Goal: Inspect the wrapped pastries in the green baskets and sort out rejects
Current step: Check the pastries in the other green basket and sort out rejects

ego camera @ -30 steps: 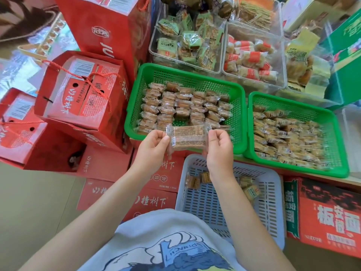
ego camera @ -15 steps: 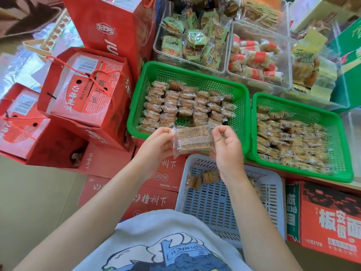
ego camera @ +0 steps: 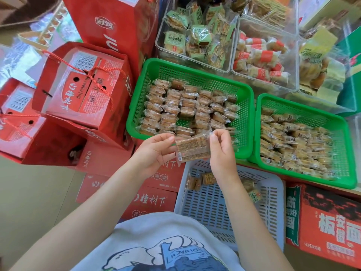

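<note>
Pinched at its ends by the left hand (ego camera: 154, 151) and right hand (ego camera: 221, 153) above the white basket (ego camera: 273, 208), the wrapped pastry (ego camera: 192, 148) lies crosswise, seemingly tilted further than before.

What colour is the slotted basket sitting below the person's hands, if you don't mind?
Pale grey-blue; the slotted basket shows best in the head view.

floor (ego camera: 29, 196) carries red cartons (ego camera: 84, 90), white basket (ego camera: 273, 208).
</note>
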`<state>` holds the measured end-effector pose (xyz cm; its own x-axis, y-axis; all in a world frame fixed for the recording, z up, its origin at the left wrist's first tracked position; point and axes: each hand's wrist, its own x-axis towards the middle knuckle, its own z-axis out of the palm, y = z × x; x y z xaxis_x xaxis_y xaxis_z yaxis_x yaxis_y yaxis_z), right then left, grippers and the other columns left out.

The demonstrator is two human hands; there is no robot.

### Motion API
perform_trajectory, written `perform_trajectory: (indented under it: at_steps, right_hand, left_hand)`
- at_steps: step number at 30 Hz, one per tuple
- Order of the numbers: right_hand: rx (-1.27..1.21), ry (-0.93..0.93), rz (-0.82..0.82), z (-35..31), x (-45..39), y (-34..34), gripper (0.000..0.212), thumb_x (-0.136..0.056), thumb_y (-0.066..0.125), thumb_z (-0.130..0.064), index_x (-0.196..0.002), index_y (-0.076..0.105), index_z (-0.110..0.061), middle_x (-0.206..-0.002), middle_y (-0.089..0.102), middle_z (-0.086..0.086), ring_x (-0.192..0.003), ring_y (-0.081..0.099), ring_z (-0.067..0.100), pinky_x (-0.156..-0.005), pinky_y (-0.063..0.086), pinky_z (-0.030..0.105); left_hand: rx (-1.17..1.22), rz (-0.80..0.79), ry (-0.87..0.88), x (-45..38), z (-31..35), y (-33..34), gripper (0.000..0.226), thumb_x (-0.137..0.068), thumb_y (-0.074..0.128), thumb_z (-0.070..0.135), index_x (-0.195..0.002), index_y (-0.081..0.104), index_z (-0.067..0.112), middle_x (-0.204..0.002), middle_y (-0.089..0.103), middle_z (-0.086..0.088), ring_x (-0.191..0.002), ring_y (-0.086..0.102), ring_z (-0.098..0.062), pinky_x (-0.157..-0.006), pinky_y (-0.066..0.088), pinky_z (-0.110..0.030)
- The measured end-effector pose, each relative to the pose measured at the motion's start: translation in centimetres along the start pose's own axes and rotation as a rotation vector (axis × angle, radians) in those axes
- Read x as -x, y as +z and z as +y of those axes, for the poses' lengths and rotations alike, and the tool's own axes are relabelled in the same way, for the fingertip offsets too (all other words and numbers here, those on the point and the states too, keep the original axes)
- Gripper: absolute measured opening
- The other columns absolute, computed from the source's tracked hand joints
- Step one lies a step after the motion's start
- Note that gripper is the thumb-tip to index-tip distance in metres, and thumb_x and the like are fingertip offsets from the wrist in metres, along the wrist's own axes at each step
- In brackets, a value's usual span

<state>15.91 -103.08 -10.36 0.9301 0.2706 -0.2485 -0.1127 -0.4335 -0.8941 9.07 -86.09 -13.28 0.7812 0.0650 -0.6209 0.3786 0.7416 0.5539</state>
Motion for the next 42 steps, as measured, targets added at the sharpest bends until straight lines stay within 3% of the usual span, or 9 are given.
perform_trajectory:
  at_steps: [3, 5, 12, 15, 18, 24, 27, 34, 42]
  right_hand:
    - [0.003, 0.08, -0.2, 0.7, -1.1, -0.3, 0.018, -0.096, 0.062, -0.037, -0.101, 0.046, -0.03, -0.094, 0.057, -0.001, -0.076, 0.057, 0.012, -0.068, 0.051, 0.035]
    - [0.137, 0.069, -0.231, 1.1, -2.0, -0.5, 0.027, -0.089, 0.073, -0.032, -0.101, 0.048, -0.031, -0.105, 0.059, -0.005, -0.096, 0.059, 0.008, -0.08, 0.05, 0.029]
    - [0.217, -0.035, 0.102, 0.7, -7.9, -0.3, 0.025, -0.089, 0.073, -0.015, -0.102, 0.052, -0.016, -0.099, 0.059, -0.012, -0.09, 0.054, -0.013, -0.072, 0.041, 0.007]
    - [0.284, -0.091, 0.03, 1.2, -10.1, 0.9, 0.021, -0.09, 0.068, -0.01, -0.1, 0.05, -0.018, -0.095, 0.058, -0.01, -0.088, 0.058, -0.003, -0.07, 0.043, 0.01]
    - [0.591, -0.208, -0.122, 2.6, -12.0, 2.3, 0.017, -0.09, 0.063, -0.006, -0.099, 0.052, -0.015, -0.095, 0.057, -0.002, -0.093, 0.054, 0.016, -0.07, 0.04, 0.025]
    - [1.05, -0.473, -0.184, 5.6, -13.5, 4.7, 0.022, -0.083, 0.066, 0.004, -0.103, 0.066, -0.006, -0.107, 0.061, 0.017, -0.104, 0.053, 0.037, -0.078, 0.05, 0.046]
    - [1.237, -0.446, -0.152, 6.1, -13.4, 5.4, 0.031, -0.09, 0.063, -0.011, -0.12, 0.067, -0.016, -0.118, 0.056, 0.016, -0.115, 0.048, 0.039, -0.086, 0.043, 0.047]
    - [1.081, -0.582, -0.28, 6.0, -12.1, 5.6, 0.02, -0.077, 0.07, 0.008, -0.095, 0.066, -0.001, -0.088, 0.064, 0.015, -0.083, 0.06, 0.034, -0.063, 0.045, 0.037]
    - [1.084, -0.495, -0.291, 6.4, -12.1, 5.9, 0.016, -0.08, 0.062, 0.013, -0.087, 0.065, -0.001, -0.091, 0.061, 0.018, -0.087, 0.055, 0.035, -0.066, 0.04, 0.04]
  left_hand:
    - [-0.097, 0.053, 0.046, -1.8, 0.0, -0.8, 0.013, -0.1, 0.057, 0.009, -0.088, 0.06, 0.012, -0.101, 0.075, -0.008, -0.087, 0.072, -0.019, -0.069, 0.059, -0.028]
    - [-0.306, 0.159, 0.126, -3.4, -0.3, -1.4, 0.013, -0.101, 0.058, 0.011, -0.088, 0.062, 0.013, -0.1, 0.074, -0.009, -0.095, 0.07, -0.022, -0.081, 0.06, -0.036]
    - [-1.307, 0.35, 0.563, -7.2, 0.5, -3.9, 0.01, -0.102, 0.051, 0.016, -0.101, 0.058, 0.01, -0.092, 0.065, -0.004, -0.088, 0.062, -0.027, -0.082, 0.049, -0.046]
    - [-1.694, 0.164, 0.54, -8.1, -0.3, -4.4, 0.036, -0.104, 0.044, 0.031, -0.135, 0.055, 0.015, -0.139, 0.057, -0.004, -0.134, 0.048, -0.025, -0.116, 0.03, -0.047]
    - [-1.952, 0.072, 0.443, -8.8, -1.3, -5.1, 0.054, -0.107, 0.021, 0.049, -0.155, 0.033, 0.028, -0.164, 0.026, 0.004, -0.153, 0.016, -0.017, -0.124, 0.006, -0.047]
    - [-2.014, 0.092, 0.443, -9.1, -1.7, -5.4, 0.069, -0.099, 0.006, 0.059, -0.151, 0.041, 0.031, -0.163, 0.031, 0.002, -0.152, 0.023, -0.02, -0.123, 0.004, -0.053]
    - [-2.012, 0.107, 0.455, -9.1, -1.8, -5.4, 0.07, -0.099, 0.006, 0.059, -0.15, 0.043, 0.03, -0.162, 0.034, 0.002, -0.151, 0.025, -0.02, -0.123, 0.005, -0.053]
    - [-2.001, 0.139, 0.503, -9.2, -2.0, -5.4, 0.063, -0.101, 0.014, 0.056, -0.144, 0.049, 0.028, -0.157, 0.042, 0.0, -0.146, 0.034, -0.022, -0.121, 0.012, -0.053]
    - [-2.011, 0.145, 0.494, -9.2, -2.0, -5.2, 0.063, -0.1, 0.014, 0.056, -0.139, 0.054, 0.027, -0.158, 0.04, 0.002, -0.148, 0.03, -0.018, -0.122, 0.009, -0.053]
